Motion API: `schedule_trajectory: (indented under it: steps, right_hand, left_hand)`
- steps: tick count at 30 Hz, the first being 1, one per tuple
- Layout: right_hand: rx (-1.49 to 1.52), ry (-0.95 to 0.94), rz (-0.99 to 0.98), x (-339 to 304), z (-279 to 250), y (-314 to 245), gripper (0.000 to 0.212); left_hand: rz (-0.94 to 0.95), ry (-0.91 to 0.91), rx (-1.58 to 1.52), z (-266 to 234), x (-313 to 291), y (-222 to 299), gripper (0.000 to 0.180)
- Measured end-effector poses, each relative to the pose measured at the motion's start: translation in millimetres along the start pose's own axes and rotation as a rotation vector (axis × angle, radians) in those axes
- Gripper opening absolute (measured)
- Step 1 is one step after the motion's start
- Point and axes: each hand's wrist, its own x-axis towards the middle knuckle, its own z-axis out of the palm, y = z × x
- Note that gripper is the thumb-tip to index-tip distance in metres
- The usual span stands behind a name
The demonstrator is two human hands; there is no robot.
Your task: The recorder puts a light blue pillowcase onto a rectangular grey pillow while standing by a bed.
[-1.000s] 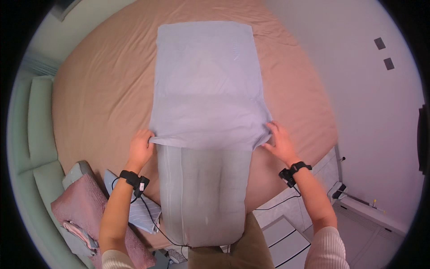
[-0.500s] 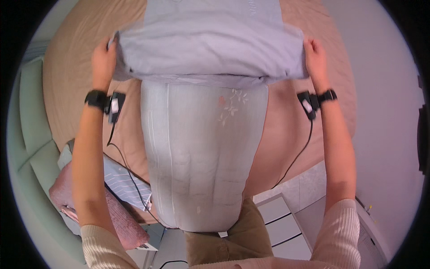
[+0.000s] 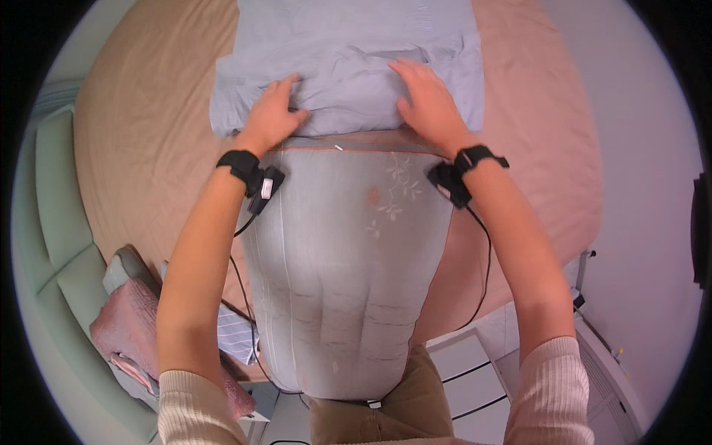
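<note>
A light blue-grey pillowcase (image 3: 330, 44) lies on the bed, its near end bunched in wrinkles. On its near left part rests my left hand (image 3: 276, 115), open, with the thumb apart from the fingers. My right hand (image 3: 430, 104), also open with fingers spread, is over the near right part of the cloth. Between my forearms lies a grey pillow (image 3: 334, 230) with orange piping and a pale floral pattern. Its far edge is just short of the pillowcase, and its near end reaches my lap.
The bed (image 3: 148, 133) has a tan sheet and a pale green padded headboard (image 3: 63, 200) at left. Beside my left arm are a pink cushion (image 3: 126, 319) and a striped blue cloth (image 3: 236, 334). Black cables (image 3: 488, 274) hang from both wrist devices. A white drawer unit (image 3: 478, 378) stands at lower right.
Both hands have let go of the pillowcase's side edges and moved inward onto it. The raised cloth has dropped down and crumpled, baring the pillow's far edge.
</note>
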Motion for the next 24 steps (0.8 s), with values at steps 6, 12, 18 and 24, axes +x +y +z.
schedule_trajectory:
  steps: [6, 12, 18, 24]
  right_hand:
    - [-0.255, -0.54, 0.21, 33.2, 34.2, 5.8, 0.038]
    - [-0.116, -0.713, 0.304, -19.1, 21.1, -17.0, 0.041]
    - [0.12, -0.577, 0.339, -53.0, 4.1, -23.5, 0.045]
    - [0.539, -0.512, 0.82, -87.4, -14.0, -10.6, 0.051]
  left_hand:
    - [-0.05, -0.337, 0.081, -13.0, 17.3, 0.3, 0.046]
    - [-0.172, -0.517, 0.132, -24.4, -19.9, -23.2, 0.046]
    - [-0.008, -0.471, 0.424, -9.2, -39.4, -45.4, 0.039]
    - [0.187, -0.265, 0.011, -6.9, -64.3, -23.5, 0.032]
